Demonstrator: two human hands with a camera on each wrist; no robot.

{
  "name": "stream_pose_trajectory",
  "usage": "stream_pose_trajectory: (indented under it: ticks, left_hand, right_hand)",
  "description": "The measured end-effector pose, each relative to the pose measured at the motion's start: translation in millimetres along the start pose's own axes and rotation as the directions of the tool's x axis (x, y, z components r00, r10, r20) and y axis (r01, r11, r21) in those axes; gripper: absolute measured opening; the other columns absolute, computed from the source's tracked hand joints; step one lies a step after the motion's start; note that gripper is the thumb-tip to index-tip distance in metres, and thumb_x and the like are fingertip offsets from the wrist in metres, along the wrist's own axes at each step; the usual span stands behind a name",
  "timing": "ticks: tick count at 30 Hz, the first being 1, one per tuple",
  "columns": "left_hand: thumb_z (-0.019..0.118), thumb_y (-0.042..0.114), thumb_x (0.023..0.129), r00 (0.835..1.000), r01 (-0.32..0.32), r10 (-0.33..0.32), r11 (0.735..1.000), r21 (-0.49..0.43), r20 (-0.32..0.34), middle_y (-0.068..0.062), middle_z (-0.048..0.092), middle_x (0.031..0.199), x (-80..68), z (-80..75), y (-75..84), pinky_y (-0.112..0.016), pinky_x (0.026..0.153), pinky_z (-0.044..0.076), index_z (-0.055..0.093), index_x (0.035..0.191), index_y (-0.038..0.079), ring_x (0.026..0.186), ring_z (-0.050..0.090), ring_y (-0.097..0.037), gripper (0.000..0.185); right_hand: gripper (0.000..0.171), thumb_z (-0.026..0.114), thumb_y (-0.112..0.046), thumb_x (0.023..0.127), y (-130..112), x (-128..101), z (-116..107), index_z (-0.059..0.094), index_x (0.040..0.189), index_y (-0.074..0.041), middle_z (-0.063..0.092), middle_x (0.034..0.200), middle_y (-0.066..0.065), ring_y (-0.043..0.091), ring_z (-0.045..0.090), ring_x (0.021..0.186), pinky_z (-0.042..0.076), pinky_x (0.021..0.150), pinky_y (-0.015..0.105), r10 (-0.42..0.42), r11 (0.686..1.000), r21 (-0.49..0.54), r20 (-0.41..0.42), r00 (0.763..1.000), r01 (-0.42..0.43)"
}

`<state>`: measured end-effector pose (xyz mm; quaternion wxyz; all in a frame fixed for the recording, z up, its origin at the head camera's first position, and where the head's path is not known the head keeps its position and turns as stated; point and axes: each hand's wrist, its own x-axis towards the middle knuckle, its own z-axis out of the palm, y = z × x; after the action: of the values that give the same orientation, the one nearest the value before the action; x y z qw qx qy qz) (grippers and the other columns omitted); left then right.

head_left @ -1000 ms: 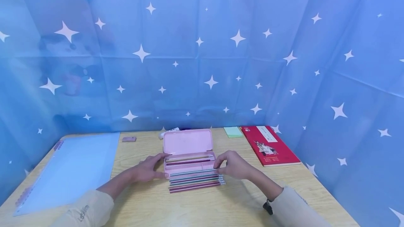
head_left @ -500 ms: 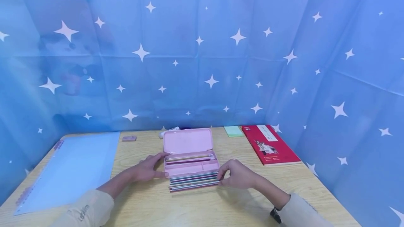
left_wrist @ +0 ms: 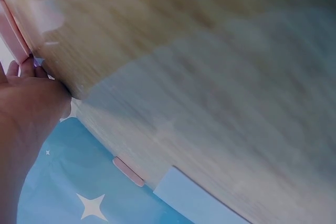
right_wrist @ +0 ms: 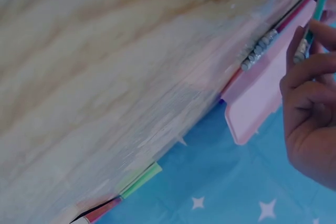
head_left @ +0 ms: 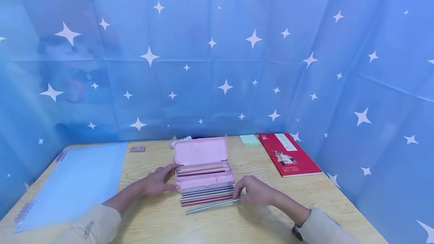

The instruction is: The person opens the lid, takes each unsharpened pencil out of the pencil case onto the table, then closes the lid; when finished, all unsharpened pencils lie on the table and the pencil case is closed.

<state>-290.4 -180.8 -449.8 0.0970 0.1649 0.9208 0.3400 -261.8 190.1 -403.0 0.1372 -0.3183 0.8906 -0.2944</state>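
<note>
Right hand (head_left: 255,192): its fingers (right_wrist: 307,66) pinch the right end of one pencil (head_left: 211,206), which lies slanted on the surface, nearest of all.
Pencil row (head_left: 207,195): several pencils lie side by side, just near of the case, apart from the slanted one.
Left hand (head_left: 158,180): fingers straight and relaxed, touching the left end of the case.
Case (head_left: 205,174): pink, lid up; a few pencils lie in its far slot, the near slot looks bare.
Progress: I judge it early; a few pencils are inside, most remain outside.
Surface (head_left: 237,221): light wood; blue folder (head_left: 74,183) left, red book (head_left: 288,154) and green notes (head_left: 249,140) far right, small eraser (head_left: 137,148) far left.
Room: blue cloth with white stars behind.
</note>
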Motion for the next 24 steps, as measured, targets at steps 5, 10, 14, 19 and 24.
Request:
stream_pose_trajectory:
  ticks: [5, 10, 14, 19, 24]
  left_hand:
    - [0.073, 0.055, 0.083, 1.0, -0.005, 0.005, 1.0, 0.006, 0.005, -0.015, 0.036, 0.155, 0.0, 0.0, -0.5, -0.066, 0.112, 0.023, 0.036, 0.153, 0.022, 0.142, 0.03, -0.04, 0.086]
    - [0.073, 0.054, 0.083, 1.0, -0.006, 0.006, 1.0, 0.006, 0.008, -0.016, 0.036, 0.155, -0.4, -0.9, -0.1, -0.066, 0.111, 0.023, 0.036, 0.153, 0.022, 0.141, 0.03, -0.041, 0.085]
    - [0.073, 0.054, 0.083, 1.0, -0.008, 0.008, 1.0, 0.005, 0.008, -0.016, 0.035, 0.156, -0.6, -1.6, 0.2, -0.067, 0.111, 0.022, 0.036, 0.153, 0.022, 0.142, 0.029, -0.041, 0.085]
    - [0.073, 0.054, 0.083, 1.0, -0.002, 0.002, 1.0, 0.007, 0.01, -0.015, 0.035, 0.156, -0.8, -2.1, 1.2, -0.065, 0.112, 0.024, 0.036, 0.153, 0.022, 0.142, 0.029, -0.041, 0.086]
    - [0.073, 0.055, 0.082, 1.0, 0.007, -0.007, 1.0, 0.012, 0.013, -0.014, 0.036, 0.155, -1.2, -1.8, 1.3, -0.065, 0.111, 0.025, 0.036, 0.153, 0.023, 0.14, 0.032, -0.039, 0.086]
  right_hand:
    - [0.02, 0.078, 0.003, 0.08, 0.4, 0.3, 1.0, 0.075, 0.085, -0.017, 0.068, 0.088, -0.012, 0.011, 0.06, 0.085, 0.052, 0.077, 0.026, 0.033, 0.999, -0.019, 0.007, 0.999, -0.032]
    - [0.017, 0.077, 0.0, 0.081, -1.2, -0.2, 0.9, 0.076, 0.085, -0.016, 0.069, 0.088, -0.012, 0.009, 0.061, 0.085, 0.054, 0.084, 0.035, 0.059, 0.997, -0.043, 0.003, 0.998, -0.058]
    - [0.013, 0.078, -0.005, 0.083, -0.8, -1.1, 0.9, 0.076, 0.086, -0.018, 0.07, 0.088, -0.013, 0.007, 0.061, 0.086, 0.054, 0.085, 0.034, 0.062, 0.996, -0.066, -0.007, 0.998, -0.062]
    - [0.011, 0.079, -0.009, 0.084, 0.4, -0.5, 1.0, 0.076, 0.087, -0.019, 0.07, 0.088, -0.015, 0.004, 0.062, 0.085, 0.054, 0.084, 0.03, 0.051, 0.995, -0.088, 0.001, 0.999, -0.051]
    - [0.009, 0.08, -0.013, 0.084, 1.8, -2.2, 0.0, 0.076, 0.087, -0.02, 0.069, 0.086, -0.018, 0.002, 0.061, 0.083, 0.053, 0.082, 0.028, 0.031, 0.993, -0.113, 0.006, 1.0, -0.03]
